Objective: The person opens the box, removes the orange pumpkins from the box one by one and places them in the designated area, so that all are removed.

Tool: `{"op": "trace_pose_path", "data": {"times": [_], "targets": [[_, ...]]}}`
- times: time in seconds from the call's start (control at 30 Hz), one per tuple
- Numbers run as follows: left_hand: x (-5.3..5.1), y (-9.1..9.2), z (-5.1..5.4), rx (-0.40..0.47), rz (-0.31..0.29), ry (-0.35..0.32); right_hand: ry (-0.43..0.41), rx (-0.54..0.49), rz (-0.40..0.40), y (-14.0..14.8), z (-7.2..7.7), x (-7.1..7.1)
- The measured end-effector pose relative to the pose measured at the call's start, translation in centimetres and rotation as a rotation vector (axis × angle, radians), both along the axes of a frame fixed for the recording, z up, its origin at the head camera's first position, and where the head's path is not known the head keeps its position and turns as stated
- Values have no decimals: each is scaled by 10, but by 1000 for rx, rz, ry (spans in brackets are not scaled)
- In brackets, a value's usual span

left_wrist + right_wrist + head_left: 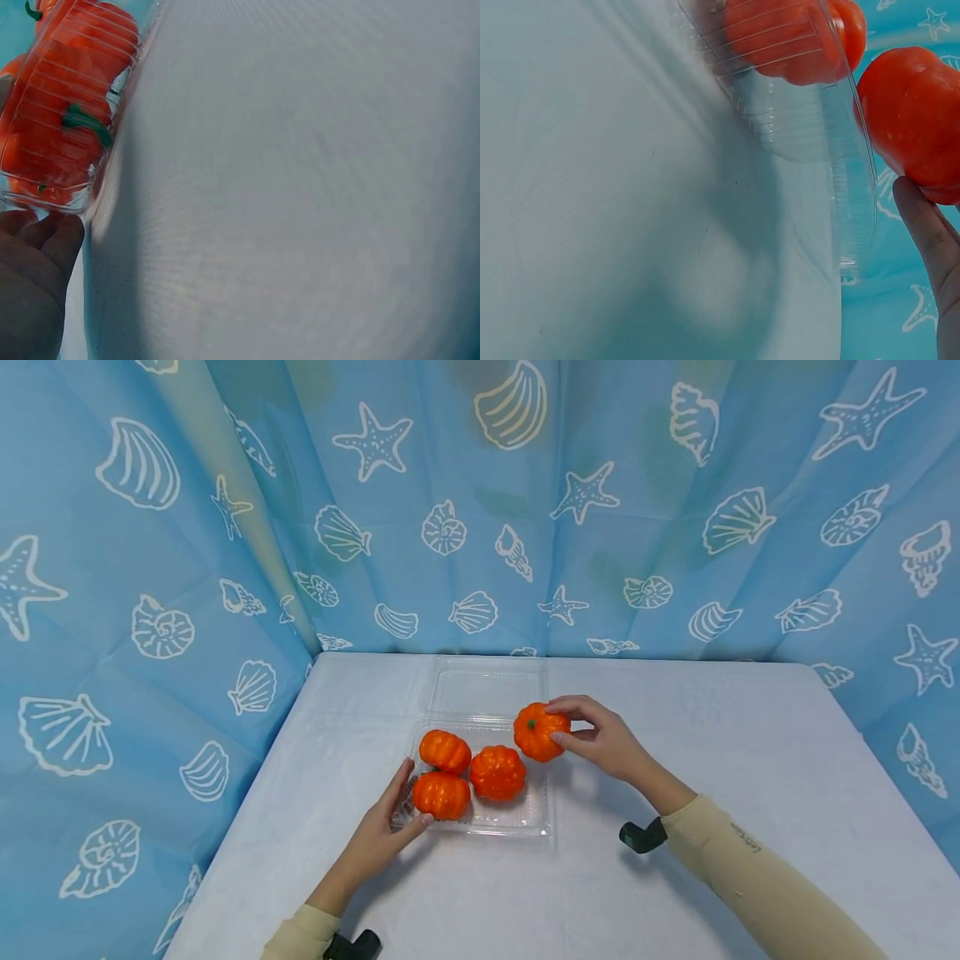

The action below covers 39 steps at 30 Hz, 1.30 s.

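A clear plastic clamshell box [525, 822] lies on the table with its lid [487, 689] folded back. Inside are three small orange pumpkins: one at the back left [446, 751], one at the front left [442, 796] and one in the middle [498, 772]. My right hand [600, 739] pinches a fourth pumpkin [534, 735], green stem showing, above the box's back right part; the right wrist view shows this pumpkin [911, 120] beyond the box wall. My left hand [386, 827] rests at the box's left front corner, fingers [64, 240] fairly straight against its side.
A white cloth covers the table [750, 760]. Behind and to the left hangs a blue curtain [450, 585] printed with shells and starfish. Black wrist devices [642, 837] sit under both forearms.
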<state>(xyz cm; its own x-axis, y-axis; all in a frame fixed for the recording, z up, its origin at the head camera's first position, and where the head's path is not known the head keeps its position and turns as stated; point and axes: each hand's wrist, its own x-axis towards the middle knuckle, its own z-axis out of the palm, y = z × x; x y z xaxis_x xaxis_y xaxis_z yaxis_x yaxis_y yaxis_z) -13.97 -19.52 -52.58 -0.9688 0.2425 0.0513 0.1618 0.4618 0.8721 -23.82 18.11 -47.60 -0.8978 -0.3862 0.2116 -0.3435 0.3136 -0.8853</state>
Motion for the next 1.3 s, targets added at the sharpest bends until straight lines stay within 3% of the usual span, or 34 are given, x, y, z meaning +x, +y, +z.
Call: {"op": "trace_pose_path", "data": {"times": [0.4, 0.63, 0.87, 1.1, 1.3], "targets": [[1, 0, -1, -11, 2, 9, -5, -36, -83, 20, -5, 2], [0, 0, -2, -14, 9, 7, -9, -3, -159, 37, -11, 2], [1, 1, -3, -6, 18, 17, -54, 53, -210, 41, 3, 14], [1, 0, -2, -2, 10, 17, -105, 81, -248, 60, -40, -6], [2, 0, -1, 7, 8, 10, -156, 99, -263, 62, -45, -6]]}}
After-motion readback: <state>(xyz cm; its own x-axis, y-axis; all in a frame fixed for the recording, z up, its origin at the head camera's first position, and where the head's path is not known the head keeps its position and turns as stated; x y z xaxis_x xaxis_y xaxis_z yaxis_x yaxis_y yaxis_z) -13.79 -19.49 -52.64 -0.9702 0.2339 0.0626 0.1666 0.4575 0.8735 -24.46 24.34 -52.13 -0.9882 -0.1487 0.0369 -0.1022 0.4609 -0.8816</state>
